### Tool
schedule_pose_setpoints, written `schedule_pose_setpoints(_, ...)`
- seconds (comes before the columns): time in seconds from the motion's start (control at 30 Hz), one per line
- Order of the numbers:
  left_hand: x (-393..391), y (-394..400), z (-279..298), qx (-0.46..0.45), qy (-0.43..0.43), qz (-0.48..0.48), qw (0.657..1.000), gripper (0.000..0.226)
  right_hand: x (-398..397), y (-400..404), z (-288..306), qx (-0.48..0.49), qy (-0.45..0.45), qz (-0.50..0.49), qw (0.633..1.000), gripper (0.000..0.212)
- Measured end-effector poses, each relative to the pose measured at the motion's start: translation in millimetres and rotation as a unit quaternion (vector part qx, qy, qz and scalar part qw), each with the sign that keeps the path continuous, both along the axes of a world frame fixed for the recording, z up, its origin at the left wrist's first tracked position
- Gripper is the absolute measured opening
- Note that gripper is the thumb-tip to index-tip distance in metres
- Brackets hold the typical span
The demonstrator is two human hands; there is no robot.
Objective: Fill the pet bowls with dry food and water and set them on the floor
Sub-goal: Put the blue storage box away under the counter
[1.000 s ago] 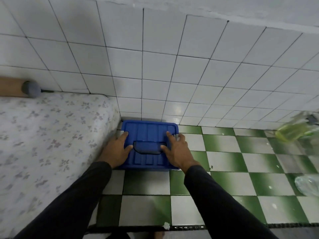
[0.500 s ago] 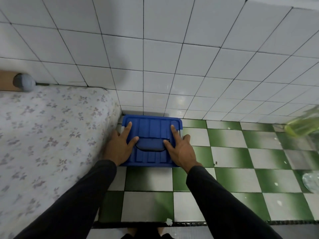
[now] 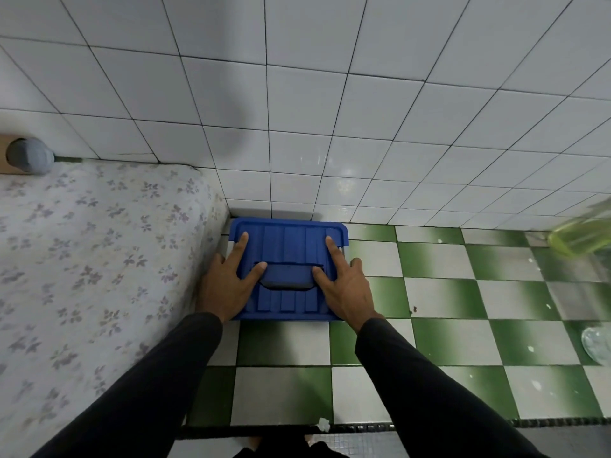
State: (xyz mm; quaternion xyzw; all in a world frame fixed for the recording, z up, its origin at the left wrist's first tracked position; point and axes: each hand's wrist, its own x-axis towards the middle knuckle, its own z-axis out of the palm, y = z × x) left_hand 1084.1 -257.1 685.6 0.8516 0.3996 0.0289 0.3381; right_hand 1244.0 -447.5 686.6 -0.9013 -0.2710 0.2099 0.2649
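A blue plastic box with a ribbed lid [image 3: 287, 239] stands on the green-and-white checked floor, tight in the corner between the tiled wall and the mattress. A dark blue handle [image 3: 287, 276] lies in the lid's middle. My left hand [image 3: 228, 282] rests flat on the lid's left side, fingers straight, thumb at the handle's left end. On the lid's right side my right hand [image 3: 344, 285] lies flat too, its thumb at the handle's right end. What the box holds is hidden. No pet bowl is clearly in view.
A mattress with a floral cover [image 3: 82, 259] fills the left side. The white tiled wall [image 3: 330, 127] rises right behind the box. A blurred yellow-green bottle [image 3: 582, 236] and a clear round object [image 3: 598, 345] sit at the far right.
The camera has tilted down and closer, so the box looks larger. Both hands stay flat on the lid, their fingers stretched a little further toward its back edge.
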Motion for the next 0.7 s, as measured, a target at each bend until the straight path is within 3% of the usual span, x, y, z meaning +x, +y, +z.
schedule_pose_setpoints(0.7,-46,-20,2,-0.004,-0.064,0.001,0.998,0.076,-51,-31,23,0.004,-0.018,-0.025,1.0,0.071)
